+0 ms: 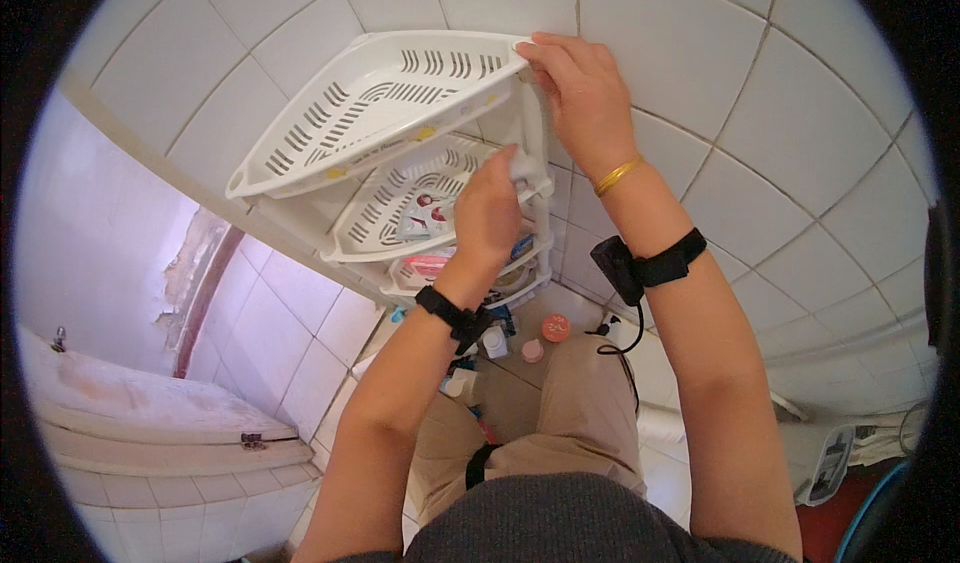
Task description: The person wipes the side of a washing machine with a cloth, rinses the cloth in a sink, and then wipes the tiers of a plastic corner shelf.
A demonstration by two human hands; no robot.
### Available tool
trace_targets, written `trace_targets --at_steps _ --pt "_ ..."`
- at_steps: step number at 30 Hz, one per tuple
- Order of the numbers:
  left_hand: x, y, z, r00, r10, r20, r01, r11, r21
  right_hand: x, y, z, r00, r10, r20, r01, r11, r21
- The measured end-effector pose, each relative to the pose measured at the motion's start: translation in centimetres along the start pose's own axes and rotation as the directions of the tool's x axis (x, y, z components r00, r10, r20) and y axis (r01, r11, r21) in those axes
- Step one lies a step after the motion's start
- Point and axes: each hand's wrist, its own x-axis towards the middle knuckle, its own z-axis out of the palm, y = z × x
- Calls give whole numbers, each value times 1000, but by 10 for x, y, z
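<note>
A white plastic corner shelf [400,153] with stacked slotted trays stands against the tiled wall. My right hand [580,88] is closed on the right corner of its top tray, thumb and fingers at the rim. Lower down, my left hand [488,208] is by the right post, in front of the middle tray. Its fingers are closed round a small white wad [523,168], mostly hidden, which looks like cloth or tissue. The top tray holds nothing. Flat printed packets [425,216] lie in the middle tray, and a pink pack [428,263] is in the tray beneath.
On the floor below the shelf are a round orange-red tub [556,327], a small pink container [532,351], a white bottle [494,341] and other items between my legs and the shelf. A pale ledge [170,403] runs along the left. A grey-white bin [828,468] stands at lower right.
</note>
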Motion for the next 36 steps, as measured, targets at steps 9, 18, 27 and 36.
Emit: trace_targets --at_steps 9,18,27,36 --pt "5 -1 26 991 -124 -47 119 988 -97 0 -3 2 1000 19 20 -18 1000 -9" --pt "11 -19 -22 988 -133 83 145 977 -159 1 -3 -1 1000 22 20 -21 999 -27" --pt "23 -16 29 966 -209 150 253 881 -399 3 -4 4 1000 19 22 -18 1000 -23" --pt "36 -68 64 967 -247 58 234 958 166 9 -13 3 1000 -11 15 11 1000 -10"
